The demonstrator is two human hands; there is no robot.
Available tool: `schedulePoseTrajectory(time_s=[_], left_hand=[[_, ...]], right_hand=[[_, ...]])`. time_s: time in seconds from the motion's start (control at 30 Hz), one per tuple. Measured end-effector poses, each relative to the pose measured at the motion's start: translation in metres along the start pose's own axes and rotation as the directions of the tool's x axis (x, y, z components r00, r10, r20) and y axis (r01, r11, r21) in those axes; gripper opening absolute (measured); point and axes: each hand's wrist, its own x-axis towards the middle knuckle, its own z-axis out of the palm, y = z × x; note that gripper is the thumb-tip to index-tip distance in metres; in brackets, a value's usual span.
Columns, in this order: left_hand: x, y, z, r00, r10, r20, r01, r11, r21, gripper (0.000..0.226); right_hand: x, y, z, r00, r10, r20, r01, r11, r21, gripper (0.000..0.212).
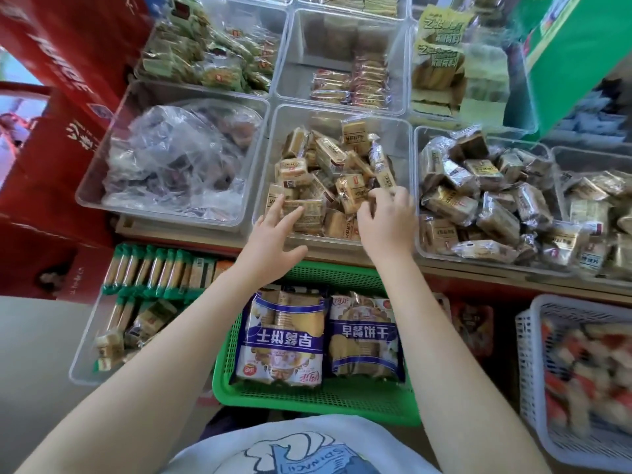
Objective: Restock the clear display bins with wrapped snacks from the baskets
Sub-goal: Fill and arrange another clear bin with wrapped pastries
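- A person leans over the desk (444,268), both hands inside the middle clear bin (270,159) in the front row, which is roughly half filled with small tan wrapped snacks (352,193) lying at all angles.
- The snacks look light and soft: small cakes sealed in crinkly, glossy film. The film is likely slippery and the cake easily crushed, so a gentle hold across the flat faces, or a pinch at a crimped end seam, would suit better than a hard squeeze.
- The left hand (273,227) reaches in with its fingers (290,215) nearly straight and a little spread, the tips resting on a snack near the bin's front wall; it grips nothing.
- The right hand (386,217) has its fingers (367,203) curled down among the packets at the right of the pile. Whether they pinch one cannot be told from this angle.
- Below the desk edge a green basket (307,401) holds two large blue-and-white biscuit bags (284,336); a white basket (533,336) of blurred red-and-white packets stands to its right.
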Motion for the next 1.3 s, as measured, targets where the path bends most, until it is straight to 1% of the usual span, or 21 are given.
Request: schedulePoseTrajectory(time_s=[0.03, 0.07, 0.13, 0.2, 0.23, 0.3, 0.37, 0.4, 0.47, 0.53, 0.57, 0.67, 0.77, 0.83, 0.97, 1.0, 1.07, 1.17, 1.23, 1.3], left_hand=[[-0.005, -0.002, -0.007, 1.0, 0.01, -0.024, -0.012, 0.998, -0.067, 0.063], [-0.013, -0.006, -0.013, 0.997, 0.029, -0.076, -0.036, 0.994, -0.1, 0.055], [-0.034, -0.024, -0.023, 0.982, 0.052, -0.18, -0.069, 0.993, -0.094, 0.042], [-0.061, -0.057, -0.026, 0.976, -0.025, -0.218, 0.002, 0.995, -0.103, 0.032], [-0.075, -0.077, -0.026, 0.972, -0.089, -0.217, 0.063, 0.99, -0.123, 0.029], [-0.107, -0.12, -0.027, 0.955, -0.241, -0.175, 0.212, 0.963, -0.167, 0.028], [-0.135, -0.164, -0.026, 0.906, -0.409, -0.112, 0.389, 0.906, -0.164, 0.03], [-0.149, -0.186, -0.025, 0.87, -0.486, -0.085, 0.471, 0.869, -0.15, 0.032], [-0.175, -0.23, -0.02, 0.803, -0.595, -0.034, 0.588, 0.8, -0.115, 0.034], [-0.196, -0.266, -0.013, 0.766, -0.642, 0.028, 0.643, 0.764, -0.052, 0.031], [-0.203, -0.28, -0.008, 0.762, -0.645, 0.06, 0.647, 0.762, -0.025, 0.036], [-0.211, -0.299, 0.002, 0.757, -0.637, 0.144, 0.646, 0.763, -0.017, 0.063], [-0.207, -0.299, 0.009, 0.792, -0.588, 0.165, 0.584, 0.808, 0.077, 0.084], [-0.208, -0.294, 0.015, 0.797, -0.592, 0.118, 0.587, 0.806, 0.076, 0.084], [-0.206, -0.289, 0.023, 0.785, -0.619, 0.027, 0.619, 0.785, 0.004, 0.072], [-0.205, -0.288, 0.022, 0.777, -0.629, 0.01, 0.629, 0.777, -0.031, 0.07], [-0.206, -0.284, 0.018, 0.782, -0.622, -0.04, 0.611, 0.777, -0.149, 0.068], [-0.208, -0.266, 0.003, 0.825, -0.545, -0.153, 0.478, 0.815, -0.326, 0.065], [-0.203, -0.249, -0.01, 0.86, -0.456, -0.227, 0.361, 0.861, -0.359, 0.066], [-0.193, -0.231, -0.025, 0.896, -0.343, -0.281, 0.236, 0.906, -0.351, 0.068]], right_hand=[[-0.017, -0.01, 0.0, 0.999, -0.024, -0.025, 0.027, 0.993, 0.119, 0.024], [-0.036, -0.021, 0.001, 0.999, -0.05, -0.011, 0.052, 0.969, 0.243, 0.021], [-0.073, -0.045, 0.009, 0.989, -0.118, 0.087, 0.07, 0.903, 0.424, 0.019], [-0.107, -0.068, 0.03, 0.963, -0.154, 0.223, 0.021, 0.863, 0.505, 0.019], [-0.123, -0.078, 0.047, 0.937, -0.159, 0.31, -0.023, 0.859, 0.511, 0.019], [-0.153, -0.097, 0.081, 0.862, -0.159, 0.481, -0.098, 0.88, 0.465, 0.02], [-0.176, -0.113, 0.112, 0.793, -0.134, 0.594, -0.141, 0.908, 0.394, 0.022], [-0.186, -0.122, 0.124, 0.766, -0.121, 0.631, -0.165, 0.912, 0.374, 0.022], [-0.203, -0.14, 0.142, 0.729, -0.116, 0.675, -0.185, 0.915, 0.358, 0.022], [-0.215, -0.159, 0.153, 0.711, -0.133, 0.69, -0.16, 0.925, 0.344, 0.022], [-0.218, -0.167, 0.157, 0.702, -0.138, 0.698, -0.152, 0.929, 0.337, 0.021], [-0.221, -0.191, 0.163, 0.688, -0.133, 0.713, -0.145, 0.938, 0.314, 0.023], [-0.219, -0.207, 0.17, 0.688, -0.12, 0.715, -0.13, 0.95, 0.284, 0.022], [-0.22, -0.213, 0.173, 0.692, -0.108, 0.714, -0.129, 0.954, 0.27, 0.021], [-0.223, -0.221, 0.176, 0.685, -0.088, 0.723, -0.142, 0.957, 0.252, 0.022], [-0.223, -0.221, 0.177, 0.684, -0.085, 0.725, -0.152, 0.955, 0.256, 0.021], [-0.223, -0.221, 0.175, 0.682, -0.071, 0.728, -0.186, 0.946, 0.267, 0.021], [-0.217, -0.217, 0.172, 0.681, -0.037, 0.732, -0.264, 0.919, 0.292, 0.022], [-0.211, -0.216, 0.167, 0.663, -0.015, 0.749, -0.353, 0.876, 0.33, 0.023], [-0.202, -0.216, 0.159, 0.628, -0.024, 0.778, -0.466, 0.789, 0.4, 0.022]])
